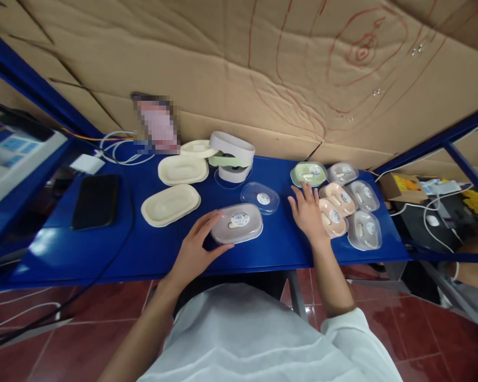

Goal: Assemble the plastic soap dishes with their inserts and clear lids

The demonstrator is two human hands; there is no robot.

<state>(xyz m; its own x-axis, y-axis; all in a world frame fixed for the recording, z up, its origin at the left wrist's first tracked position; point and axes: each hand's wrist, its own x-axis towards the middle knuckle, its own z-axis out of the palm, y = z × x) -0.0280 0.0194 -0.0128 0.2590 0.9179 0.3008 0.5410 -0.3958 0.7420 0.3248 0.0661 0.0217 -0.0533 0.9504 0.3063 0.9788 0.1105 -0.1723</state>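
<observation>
A grey lidded soap box [236, 223] lies on the blue table [143, 249] in front of me. My left hand [195, 249] grips its left end, thumb under the near rim and fingers along the far side. My right hand [307, 212] lies flat with fingers spread, resting on the table next to a peach lidded box [333, 217]. A loose clear lid [260, 197] lies just behind the grey box.
Several lidded boxes [364, 229] cluster at the right, one green [308, 173]. Two cream trays [170, 204] and stacked box parts [231, 156] sit at the back left. A black phone [95, 200], white cables and a cardboard wall [263, 69] lie beyond.
</observation>
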